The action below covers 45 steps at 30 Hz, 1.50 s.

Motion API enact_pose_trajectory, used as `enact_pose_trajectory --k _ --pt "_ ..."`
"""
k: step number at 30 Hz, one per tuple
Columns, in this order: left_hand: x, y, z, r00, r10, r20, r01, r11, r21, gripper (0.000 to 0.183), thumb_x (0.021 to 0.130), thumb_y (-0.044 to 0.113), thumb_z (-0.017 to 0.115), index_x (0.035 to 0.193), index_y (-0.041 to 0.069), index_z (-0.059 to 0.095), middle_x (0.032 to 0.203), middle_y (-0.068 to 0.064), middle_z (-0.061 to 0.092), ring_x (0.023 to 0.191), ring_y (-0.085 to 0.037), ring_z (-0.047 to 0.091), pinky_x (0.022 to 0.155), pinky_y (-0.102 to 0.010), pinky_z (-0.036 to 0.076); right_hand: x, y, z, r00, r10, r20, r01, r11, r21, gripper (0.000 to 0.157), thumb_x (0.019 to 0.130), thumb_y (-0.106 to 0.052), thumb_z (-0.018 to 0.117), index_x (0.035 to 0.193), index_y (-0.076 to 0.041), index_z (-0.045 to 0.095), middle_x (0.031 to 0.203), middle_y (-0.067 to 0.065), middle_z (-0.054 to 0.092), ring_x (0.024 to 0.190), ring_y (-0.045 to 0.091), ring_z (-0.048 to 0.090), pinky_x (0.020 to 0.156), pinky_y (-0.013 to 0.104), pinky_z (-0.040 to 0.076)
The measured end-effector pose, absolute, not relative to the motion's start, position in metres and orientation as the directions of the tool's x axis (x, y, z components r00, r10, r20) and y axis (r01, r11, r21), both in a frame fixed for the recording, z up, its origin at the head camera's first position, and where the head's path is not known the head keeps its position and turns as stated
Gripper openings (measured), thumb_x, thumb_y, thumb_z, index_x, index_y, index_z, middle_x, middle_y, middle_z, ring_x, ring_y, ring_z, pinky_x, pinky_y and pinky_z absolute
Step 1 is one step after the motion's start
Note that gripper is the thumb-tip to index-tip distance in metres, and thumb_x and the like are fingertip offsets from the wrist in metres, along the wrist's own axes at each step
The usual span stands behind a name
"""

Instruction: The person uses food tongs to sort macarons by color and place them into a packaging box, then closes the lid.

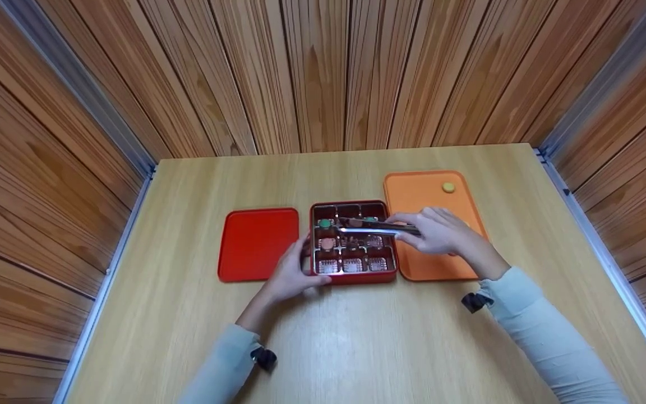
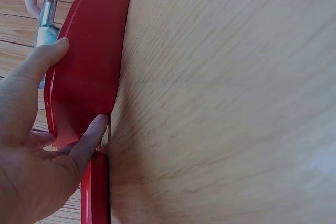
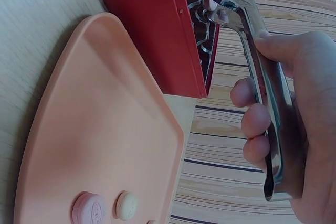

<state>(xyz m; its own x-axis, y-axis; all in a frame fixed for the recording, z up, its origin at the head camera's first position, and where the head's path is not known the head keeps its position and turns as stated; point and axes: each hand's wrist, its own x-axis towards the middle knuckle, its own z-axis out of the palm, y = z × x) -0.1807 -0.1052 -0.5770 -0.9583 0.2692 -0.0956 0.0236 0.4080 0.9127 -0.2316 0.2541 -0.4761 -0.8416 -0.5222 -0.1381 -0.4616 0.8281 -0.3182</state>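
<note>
A red box with a clear divided insert stands mid-table. Green and pink macarons sit in its left compartments; another green macaron is at the back right. My left hand grips the box's front-left corner, thumb along the front rim and fingers against the left side. In my right hand are metal tongs, held from the right with their tips inside the box. A brownish-pink macaron shows beside the tong arms; whether the tips pinch it I cannot tell.
Right of the box lies an orange tray with a yellow macaron at the back. A pink macaron and a cream macaron also rest on it. The red lid lies to the left. Wooden panels surround the table.
</note>
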Motion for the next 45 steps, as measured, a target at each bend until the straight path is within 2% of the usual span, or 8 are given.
enact_pose_trajectory --k 11,18,24,29,35,40,45 --pt "-0.181 -0.105 -0.578 -0.958 0.263 -0.115 0.007 0.421 0.907 0.121 0.085 0.027 0.1 0.179 0.011 0.027 0.173 -0.022 0.048 0.162 -0.042 0.047 0.139 -0.065 0.034 -0.233 0.256 -0.478 -0.838 -0.53 -0.125 -0.466 0.817 -0.34 0.044 0.111 -0.039 0.067 0.152 -0.022 0.069 0.069 -0.006 0.047 0.058 0.015 0.043 0.058 0.029 0.031" --pt "-0.18 -0.104 -0.577 -0.956 0.269 -0.114 0.011 0.423 0.906 0.12 0.086 0.028 0.099 0.18 0.012 0.026 0.172 -0.021 0.05 0.159 -0.041 0.05 0.137 -0.064 0.039 -0.233 0.261 -0.476 -0.836 -0.539 -0.105 -0.48 0.81 -0.337 0.047 0.112 -0.039 0.065 0.155 -0.02 0.066 0.063 -0.009 0.038 0.05 0.012 0.036 0.052 0.026 0.024" --pt "-0.18 -0.105 -0.577 -0.957 0.27 -0.107 0.019 0.429 0.903 0.12 0.085 0.029 0.1 0.179 0.011 0.027 0.171 -0.022 0.051 0.159 -0.041 0.05 0.137 -0.064 0.038 -0.233 0.276 -0.472 -0.848 -0.519 -0.109 -0.455 0.817 -0.355 0.046 0.114 -0.039 0.064 0.157 -0.026 0.064 0.061 -0.009 0.047 0.045 0.012 0.044 0.048 0.025 0.029" --pt "-0.18 -0.105 -0.576 -0.957 0.271 -0.108 0.02 0.429 0.903 0.12 0.085 0.029 0.1 0.179 0.01 0.027 0.172 -0.022 0.049 0.16 -0.042 0.049 0.138 -0.064 0.036 -0.231 0.293 -0.469 -0.851 -0.517 -0.098 -0.448 0.809 -0.381 0.044 0.115 -0.04 0.064 0.156 -0.024 0.064 0.06 -0.009 0.05 0.045 0.011 0.045 0.048 0.025 0.03" --pt "-0.18 -0.106 -0.575 -0.956 0.27 -0.112 0.018 0.436 0.9 0.121 0.085 0.029 0.1 0.179 0.011 0.026 0.173 -0.023 0.048 0.161 -0.043 0.047 0.139 -0.065 0.035 -0.23 0.311 -0.461 -0.852 -0.513 -0.105 -0.429 0.799 -0.421 0.048 0.113 -0.036 0.069 0.159 -0.022 0.063 0.058 -0.012 0.056 0.046 0.009 0.049 0.048 0.023 0.029" --pt "-0.18 -0.106 -0.575 -0.955 0.269 -0.123 0.01 0.444 0.896 0.121 0.085 0.031 0.099 0.18 0.014 0.026 0.175 -0.021 0.046 0.162 -0.042 0.045 0.139 -0.067 0.034 -0.227 0.325 -0.456 -0.867 -0.487 -0.106 -0.407 0.815 -0.413 0.051 0.11 -0.034 0.073 0.159 -0.028 0.063 0.062 -0.01 0.05 0.046 0.009 0.041 0.047 0.021 0.03" --pt "-0.181 -0.106 -0.576 -0.955 0.277 -0.107 0.024 0.431 0.902 0.122 0.084 0.028 0.1 0.179 0.01 0.027 0.172 -0.024 0.049 0.159 -0.042 0.048 0.138 -0.066 0.035 -0.222 0.338 -0.453 -0.88 -0.463 -0.107 -0.391 0.833 -0.392 0.053 0.108 -0.032 0.076 0.159 -0.027 0.064 0.063 -0.009 0.045 0.047 0.009 0.038 0.047 0.021 0.029"
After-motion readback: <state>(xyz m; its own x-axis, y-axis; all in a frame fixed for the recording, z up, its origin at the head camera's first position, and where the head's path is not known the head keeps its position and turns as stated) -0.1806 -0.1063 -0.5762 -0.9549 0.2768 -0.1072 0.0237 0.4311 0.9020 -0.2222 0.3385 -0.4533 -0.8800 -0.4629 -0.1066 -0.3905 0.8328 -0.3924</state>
